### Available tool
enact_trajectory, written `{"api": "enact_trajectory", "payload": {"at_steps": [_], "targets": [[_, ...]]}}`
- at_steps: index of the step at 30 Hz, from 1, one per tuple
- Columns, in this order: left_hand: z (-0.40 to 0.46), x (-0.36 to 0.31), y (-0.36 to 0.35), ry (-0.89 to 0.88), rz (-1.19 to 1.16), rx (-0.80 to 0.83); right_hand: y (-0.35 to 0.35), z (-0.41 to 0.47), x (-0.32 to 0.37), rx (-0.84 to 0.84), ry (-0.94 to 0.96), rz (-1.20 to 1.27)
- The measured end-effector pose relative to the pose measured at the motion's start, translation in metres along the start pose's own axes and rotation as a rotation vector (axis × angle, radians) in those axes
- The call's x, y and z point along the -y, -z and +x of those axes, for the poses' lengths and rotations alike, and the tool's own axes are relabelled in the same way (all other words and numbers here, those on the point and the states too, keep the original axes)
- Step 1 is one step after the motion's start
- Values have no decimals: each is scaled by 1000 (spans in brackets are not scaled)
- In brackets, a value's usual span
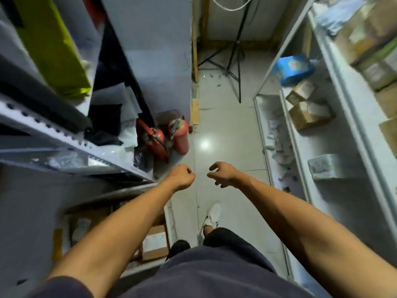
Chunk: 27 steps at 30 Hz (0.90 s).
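Both my arms reach forward over a narrow aisle with a pale tiled floor [227,130]. My left hand [182,176] hangs in the air with its fingers curled loosely inward and holds nothing. My right hand [222,174] is just beside it, a small gap apart, fingers loosely bent and also holding nothing. Neither hand touches a shelf or any object. Below them I see my white shoe [212,215] on the floor.
A metal rack [64,136] with fabrics and bags lines the left. White shelving [300,147] with cardboard boxes [307,112] and a blue packet [293,68] lines the right. Two red fire extinguishers [180,136] stand at the left rack's end. A black tripod [234,61] stands at the far end.
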<state>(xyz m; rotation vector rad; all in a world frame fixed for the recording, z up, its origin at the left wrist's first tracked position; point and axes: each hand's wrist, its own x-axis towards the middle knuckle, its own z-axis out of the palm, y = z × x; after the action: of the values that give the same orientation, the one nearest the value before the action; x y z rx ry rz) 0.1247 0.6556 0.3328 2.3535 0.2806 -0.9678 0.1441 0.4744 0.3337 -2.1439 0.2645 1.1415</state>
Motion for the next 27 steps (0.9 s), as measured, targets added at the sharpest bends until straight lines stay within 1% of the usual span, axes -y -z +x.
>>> {"api": "enact_trajectory", "payload": {"at_steps": [5, 8, 14, 17, 20, 24, 27], "targets": [[74, -113, 19, -160, 153, 30, 113, 15, -29, -110, -30, 91], [103, -181, 25, -253, 208, 63, 173, 19, -46, -190, -56, 153], [153, -287, 38, -414, 226, 56, 259, 40, -66, -306, -97, 281], [186, -327, 51, -465, 285, 78, 287, 58, -59, -335, -118, 346], [227, -366, 69, -488, 310, 142, 319, 83, -47, -334, -142, 422], [282, -414, 101, -507, 271, 239, 372, 121, -25, -351, -183, 504], [324, -450, 127, -494, 249, 276, 414, 146, -1, -451, -175, 625]]}}
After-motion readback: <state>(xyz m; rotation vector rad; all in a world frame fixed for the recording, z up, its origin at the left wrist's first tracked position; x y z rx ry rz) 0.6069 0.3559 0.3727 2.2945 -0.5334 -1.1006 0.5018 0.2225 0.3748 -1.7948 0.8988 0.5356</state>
